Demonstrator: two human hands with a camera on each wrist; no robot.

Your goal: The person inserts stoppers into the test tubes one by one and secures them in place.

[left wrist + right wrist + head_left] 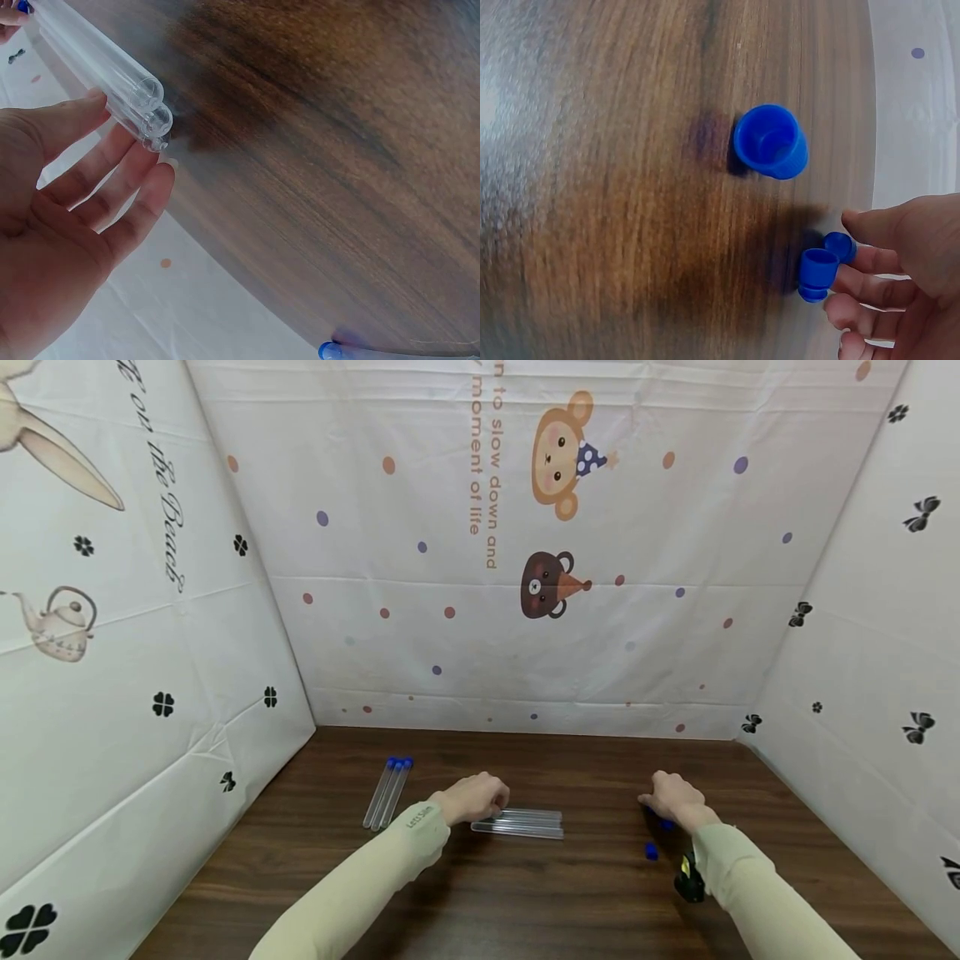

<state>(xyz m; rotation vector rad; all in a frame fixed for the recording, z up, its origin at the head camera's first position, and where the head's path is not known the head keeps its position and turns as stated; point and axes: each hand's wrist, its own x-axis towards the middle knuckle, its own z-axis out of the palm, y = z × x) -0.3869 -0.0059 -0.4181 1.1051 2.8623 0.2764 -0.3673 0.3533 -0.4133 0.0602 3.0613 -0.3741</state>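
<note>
In the head view my left hand (pixel 474 797) is at the left end of a row of clear test tubes (pixel 525 823) lying on the table. The left wrist view shows its thumb against the side of the test tubes (pixel 139 86), with fingers curled in behind their rounded ends. Farther right, my right hand (pixel 675 797) reaches down over small blue caps (pixel 667 824). Its thumb and forefinger close round one blue cap (pixel 840 246); a second cap (pixel 817 274) sits against the fingers. Another blue cap (pixel 771 142) lies apart, its hollow end showing.
Three test tubes with blue caps (pixel 388 793) lie side by side at the left of the dark wooden table (pixel 525 902). White printed sheets (pixel 480 652) wall the table at the back and both sides. A black device (pixel 688 878) is at my right wrist.
</note>
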